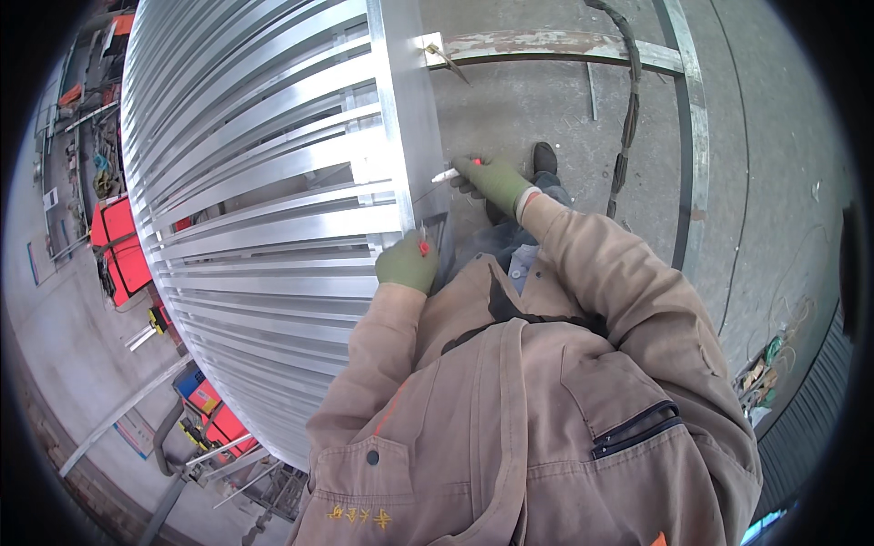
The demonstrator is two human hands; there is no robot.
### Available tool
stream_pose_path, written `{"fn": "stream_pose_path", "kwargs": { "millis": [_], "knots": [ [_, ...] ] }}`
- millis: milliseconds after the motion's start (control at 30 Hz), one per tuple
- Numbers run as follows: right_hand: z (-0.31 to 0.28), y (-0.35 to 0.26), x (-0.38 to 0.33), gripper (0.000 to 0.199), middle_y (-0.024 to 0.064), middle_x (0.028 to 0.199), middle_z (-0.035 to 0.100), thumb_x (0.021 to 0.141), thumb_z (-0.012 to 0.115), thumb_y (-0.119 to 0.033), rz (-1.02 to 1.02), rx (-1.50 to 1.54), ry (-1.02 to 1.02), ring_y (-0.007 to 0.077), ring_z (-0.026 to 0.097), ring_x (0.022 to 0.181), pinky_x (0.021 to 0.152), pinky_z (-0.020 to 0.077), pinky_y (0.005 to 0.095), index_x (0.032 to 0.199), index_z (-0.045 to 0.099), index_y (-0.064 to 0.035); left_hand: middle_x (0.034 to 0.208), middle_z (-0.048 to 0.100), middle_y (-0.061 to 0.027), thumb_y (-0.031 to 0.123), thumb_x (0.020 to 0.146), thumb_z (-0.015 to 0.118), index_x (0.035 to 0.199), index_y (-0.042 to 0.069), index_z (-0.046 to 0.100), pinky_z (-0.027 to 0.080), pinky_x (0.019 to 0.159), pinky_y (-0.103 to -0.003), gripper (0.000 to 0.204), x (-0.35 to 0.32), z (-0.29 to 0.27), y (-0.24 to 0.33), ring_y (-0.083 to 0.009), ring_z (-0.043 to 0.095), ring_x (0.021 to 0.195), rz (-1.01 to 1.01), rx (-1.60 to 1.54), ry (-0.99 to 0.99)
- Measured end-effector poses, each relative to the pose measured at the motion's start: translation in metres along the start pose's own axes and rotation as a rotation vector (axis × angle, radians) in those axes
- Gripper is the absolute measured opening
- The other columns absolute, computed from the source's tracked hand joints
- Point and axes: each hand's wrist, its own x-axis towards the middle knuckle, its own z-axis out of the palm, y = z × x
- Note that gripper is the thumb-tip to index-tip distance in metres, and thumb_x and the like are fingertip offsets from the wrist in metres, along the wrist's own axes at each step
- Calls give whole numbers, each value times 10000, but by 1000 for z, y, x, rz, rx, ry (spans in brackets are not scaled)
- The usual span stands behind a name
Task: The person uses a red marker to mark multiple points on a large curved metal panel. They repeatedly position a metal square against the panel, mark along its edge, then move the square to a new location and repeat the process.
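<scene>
My right hand (494,186), in a green glove, is closed round a white marker (443,176) with a red end. Its tip points left at the smooth side face of a silvery slatted metal panel (410,100). Lower down, at the panel's near edge, my left hand (407,263), also gloved in green, is closed on a small item with a red part (424,247); its kind is hard to make out. Beside that hand, a dark-edged angular shape (436,229) lies against the side face; I cannot tell whether it is a tool or an opening.
A metal frame with a worn crossbar (555,43) stands on the concrete floor ahead and to the right. A dark cable (628,109) hangs over the crossbar. Beyond the panel on the left are red cases (121,248) and scattered metal stock. My shoe (544,158) shows below.
</scene>
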Motion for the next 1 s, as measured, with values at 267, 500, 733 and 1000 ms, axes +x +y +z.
{"fn": "stream_pose_path", "kwargs": {
  "millis": [267, 500, 733, 1000],
  "knots": [
    [22, 36, -2, 523, 75, 1080, 814, 1075, 627, -474, -98, -348, -51, 166, 723, 948, 922, 571, 333, 1318, 767, -32, 787, 770, -189, 372, 1014, 640, 957, 121, 702, 587, 718, -571, 265, -22, 27, -11, -433, 764, 749, 45, -67, 48],
    [30, 18, -21, 423, 156, 1015, 801, 1011, 630, -450, -169, -403, -23, 309, 755, 972, 928, 554, 419, 1157, 821, -102, 832, 778, -219, 403, 1048, 582, 1027, 99, 718, 594, 772, -565, 333, -19, 22, -8, -452, 768, 808, 20, -27, -50],
    [32, 31, -12, 461, 135, 1029, 812, 1041, 628, -433, -164, -395, -30, 258, 756, 977, 953, 559, 384, 1206, 813, -45, 765, 762, -193, 360, 1000, 646, 964, 96, 710, 595, 705, -552, 274, -19, 23, -7, -416, 767, 731, 50, -1, 8],
    [36, 20, -25, 442, 184, 1012, 792, 1008, 583, -446, -157, -371, 43, 354, 756, 991, 945, 552, 433, 1105, 817, -83, 841, 780, -237, 418, 1067, 555, 969, 86, 713, 601, 778, -578, 380, -18, 17, -4, -461, 773, 803, 19, -17, -42]
  ]
}}
